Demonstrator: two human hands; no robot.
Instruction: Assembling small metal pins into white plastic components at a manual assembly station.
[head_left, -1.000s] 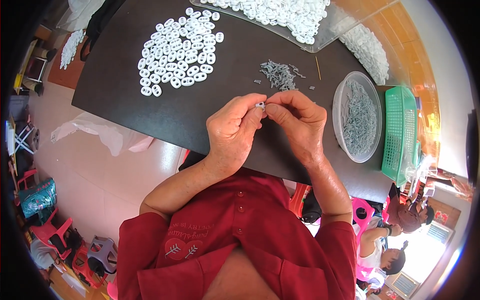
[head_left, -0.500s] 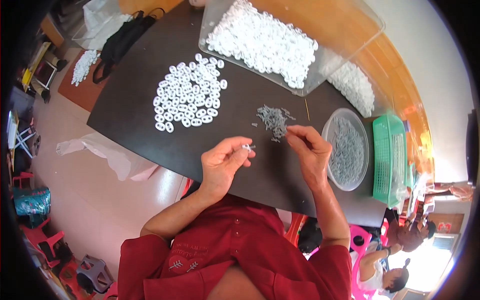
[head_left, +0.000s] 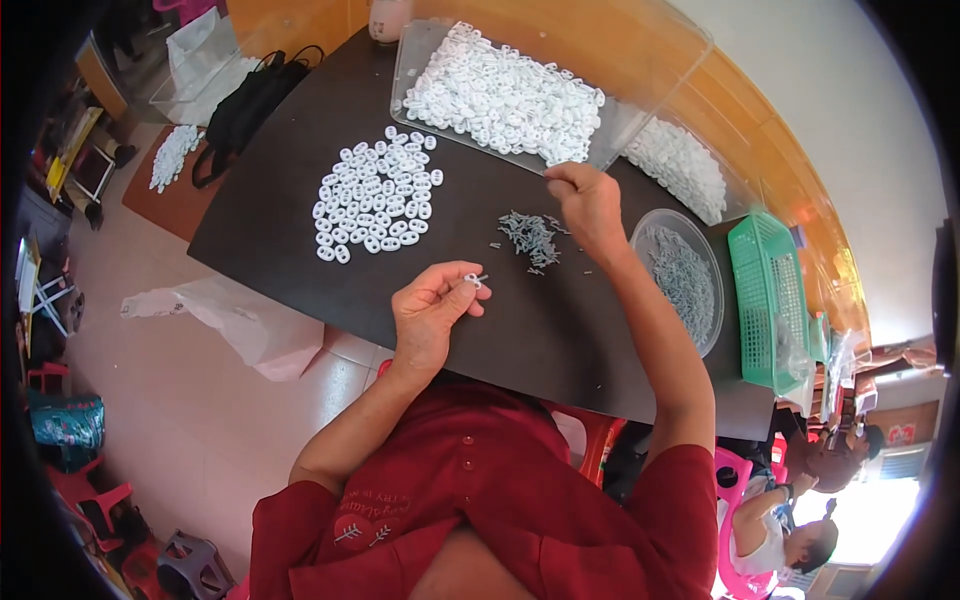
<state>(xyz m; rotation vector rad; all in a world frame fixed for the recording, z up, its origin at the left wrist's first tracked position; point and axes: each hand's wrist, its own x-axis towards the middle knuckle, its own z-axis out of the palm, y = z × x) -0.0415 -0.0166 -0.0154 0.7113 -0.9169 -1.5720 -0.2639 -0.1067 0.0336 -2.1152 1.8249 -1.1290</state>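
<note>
A person in a red shirt worked at a dark worktop [head_left: 270, 215] above a pale tiled floor, where a crumpled plastic bag [head_left: 245, 322] lay by the near left edge and a black bag [head_left: 245, 105] sat at the far left corner. A loose spread of white plastic rings [head_left: 378, 195] lay on the left half, with bare surface between it and the near edge. The left hand [head_left: 430, 310] hovered over that bare stretch, its fingers pinching a white ring with a small screw [head_left: 473, 281]. Just right of it lay a small heap of grey screws [head_left: 530, 235]. The right hand [head_left: 590, 205] reached past the heap to the near rim of a clear tray of white rings [head_left: 505, 95]; whether its curled fingers gripped anything could not be told. Further right stood a round clear bowl of screws [head_left: 685, 275] and a green basket [head_left: 770, 290] at the right edge. Other people sat beyond the lower right corner.
</note>
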